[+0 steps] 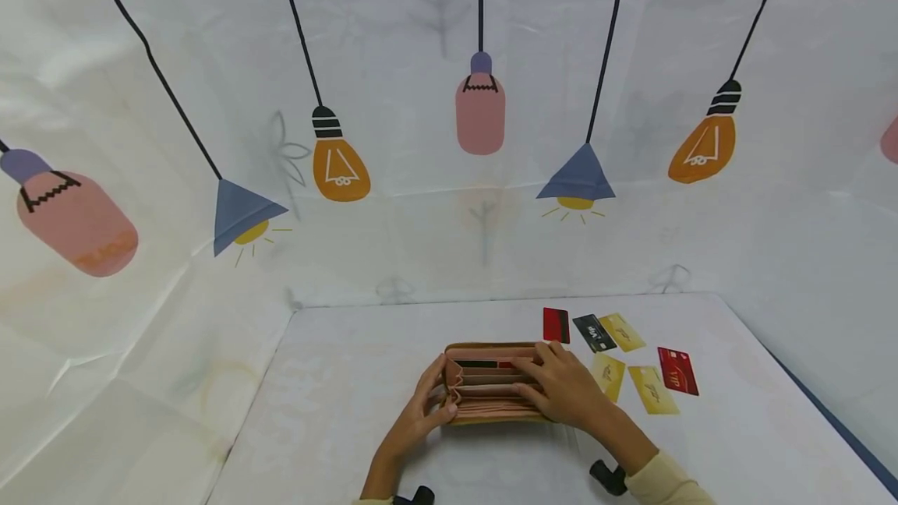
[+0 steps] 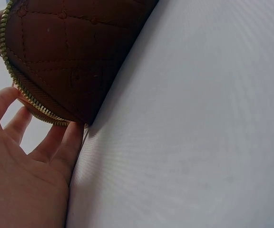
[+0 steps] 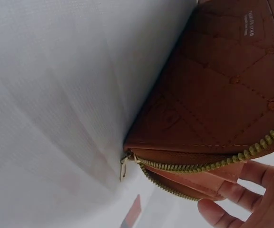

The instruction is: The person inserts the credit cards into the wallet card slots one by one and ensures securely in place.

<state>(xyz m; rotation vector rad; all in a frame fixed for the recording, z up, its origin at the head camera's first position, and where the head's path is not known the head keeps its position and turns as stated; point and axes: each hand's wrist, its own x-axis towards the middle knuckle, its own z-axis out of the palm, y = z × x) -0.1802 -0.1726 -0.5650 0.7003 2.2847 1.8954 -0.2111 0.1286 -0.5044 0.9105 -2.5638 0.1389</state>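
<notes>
A brown quilted zip-around wallet (image 1: 498, 415) stands unzipped on the table, its pink compartments facing up. At its left end my left hand (image 1: 415, 415) grips it, thumb on the near side and fingers toward the far side. My right hand (image 1: 570, 390) holds the right end, with fingertips reaching in over the compartments. In the back compartment a dark card edge (image 1: 475, 364) shows, and a bit of red (image 1: 503, 365) beside the right fingertips. Both wrist views show the stitched outer face and the gold zipper teeth (image 2: 32, 99); the zipper pull (image 3: 123, 167) hangs at the right end.
Right of the wallet lie a red card with a black stripe (image 1: 556, 326), a black card (image 1: 595, 333), three yellow cards (image 1: 653, 390) and a red VIP card (image 1: 677, 371). Behind the white table (image 1: 337, 380) hangs a white sheet (image 1: 421, 248) printed with lamps.
</notes>
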